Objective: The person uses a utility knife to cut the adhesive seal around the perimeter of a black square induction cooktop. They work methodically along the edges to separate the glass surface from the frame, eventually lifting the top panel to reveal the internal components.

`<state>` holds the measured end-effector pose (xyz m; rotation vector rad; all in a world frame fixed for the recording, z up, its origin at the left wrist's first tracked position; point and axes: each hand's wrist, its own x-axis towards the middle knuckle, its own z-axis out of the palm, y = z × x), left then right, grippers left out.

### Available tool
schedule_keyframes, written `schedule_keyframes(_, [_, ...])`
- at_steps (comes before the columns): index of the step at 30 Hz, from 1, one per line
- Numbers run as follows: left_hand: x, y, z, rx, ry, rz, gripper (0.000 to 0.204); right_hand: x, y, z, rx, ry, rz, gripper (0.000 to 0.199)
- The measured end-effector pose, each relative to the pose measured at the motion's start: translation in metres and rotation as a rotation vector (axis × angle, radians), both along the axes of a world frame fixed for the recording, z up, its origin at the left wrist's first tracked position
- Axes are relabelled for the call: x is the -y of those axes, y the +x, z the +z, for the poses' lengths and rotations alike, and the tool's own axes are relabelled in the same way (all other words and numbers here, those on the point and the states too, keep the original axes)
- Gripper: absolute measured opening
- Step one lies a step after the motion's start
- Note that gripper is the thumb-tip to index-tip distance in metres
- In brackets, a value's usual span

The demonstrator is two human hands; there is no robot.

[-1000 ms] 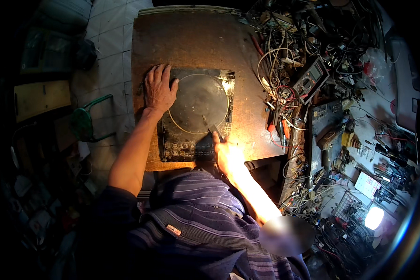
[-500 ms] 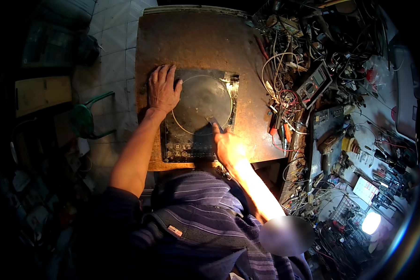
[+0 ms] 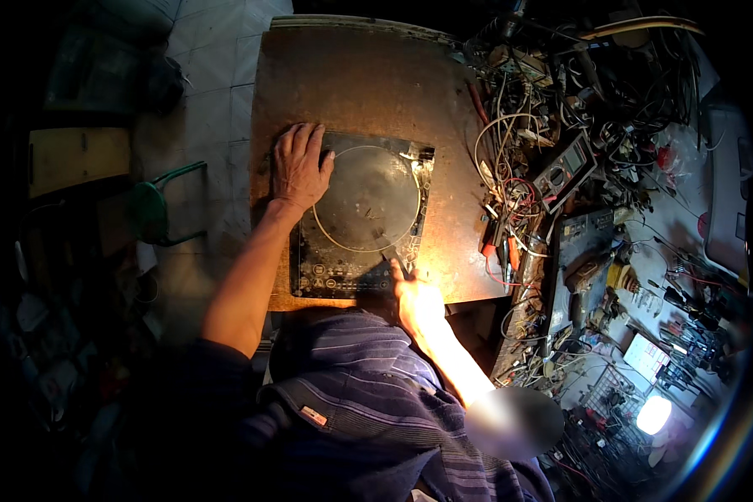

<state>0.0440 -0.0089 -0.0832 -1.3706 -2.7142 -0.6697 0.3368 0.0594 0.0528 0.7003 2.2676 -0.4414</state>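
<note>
A black induction cooktop [image 3: 351,276] with a pale ring and a dusty, smudged top lies flat on the brown tabletop. My left hand [image 3: 303,167] rests over its far left edge, fingers stretched out and holding nothing. Near the lower right part of the plate, my right hand [image 3: 418,297] is closed around a small dark flat tool [image 3: 396,258]. The index finger lies along this tool, and its tip points at the glass just below the ring. Strong light washes out part of the right hand, so the tool's exact kind is unclear.
Tangled cables and a multimeter [image 3: 566,171] crowd the table's right side, near red and black probe leads [image 3: 510,251]. A grey metal case [image 3: 590,226] stands farther right. On the left floor is a green stool [image 3: 151,209]. A bright lamp [image 3: 653,415] shines at lower right.
My right hand has drawn back toward me with the tool, from inside the ring to just below it. The left hand keeps its place on the cooktop. The whole view has shifted slightly.
</note>
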Motion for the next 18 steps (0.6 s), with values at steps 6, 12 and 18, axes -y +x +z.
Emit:
schedule_keyframes(6, [-0.003,0.002,0.002,0.009,-0.033,0.003,0.056,-0.021,-0.043,-0.012,-0.091,-0.012,-0.058,0.065])
schedule_keyframes(12, [-0.003,0.001,0.003,0.037,-0.028,0.012,0.055,-0.015,0.03,-0.006,-0.043,-0.014,-0.051,0.062])
schedule_keyframes(18, [-0.003,0.002,0.002,-0.012,-0.04,0.022,0.055,-0.021,0.016,-0.003,-0.121,0.01,-0.081,0.063])
